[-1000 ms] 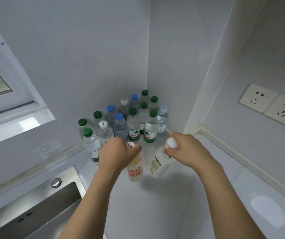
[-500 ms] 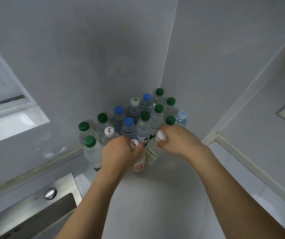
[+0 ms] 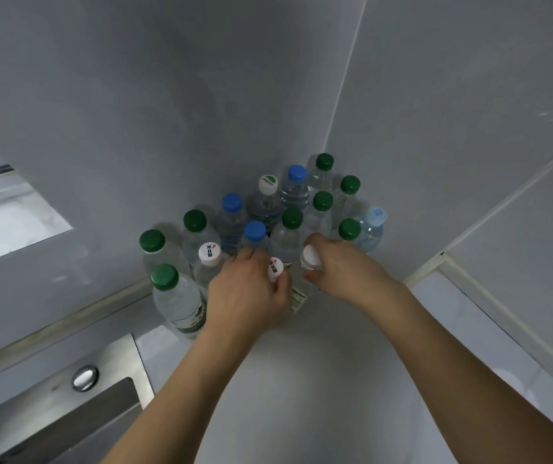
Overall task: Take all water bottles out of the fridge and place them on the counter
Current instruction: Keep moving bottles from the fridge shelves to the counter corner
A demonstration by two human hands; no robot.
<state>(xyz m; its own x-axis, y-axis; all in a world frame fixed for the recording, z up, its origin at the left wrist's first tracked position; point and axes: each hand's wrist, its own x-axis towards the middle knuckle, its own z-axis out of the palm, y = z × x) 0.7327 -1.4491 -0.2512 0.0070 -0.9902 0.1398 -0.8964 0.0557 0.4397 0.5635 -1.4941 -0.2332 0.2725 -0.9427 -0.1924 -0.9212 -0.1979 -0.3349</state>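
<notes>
Water bottles [image 3: 261,222] crowd the far corner of the white counter [image 3: 301,380], upright and packed cap to cap against the two walls. Green caps, blue caps, a few white ones, and clear water shows through the bodies wherever a body shows. Left hand [image 3: 248,289] is wrapped round a white-capped bottle with red print on its cap [image 3: 275,267], at the near edge of the cluster. Right hand [image 3: 338,266] grips the neck of a plain white-capped bottle [image 3: 312,259] just beside it, with a strip of its label peeking out between the hands. The two hands sit close together, each on its own bottle. Nearest on the left stands a green-capped bottle [image 3: 176,296] with a green label. A steel sink [image 3: 67,406] sits at near left, with a window ledge [image 3: 10,226] further left.
</notes>
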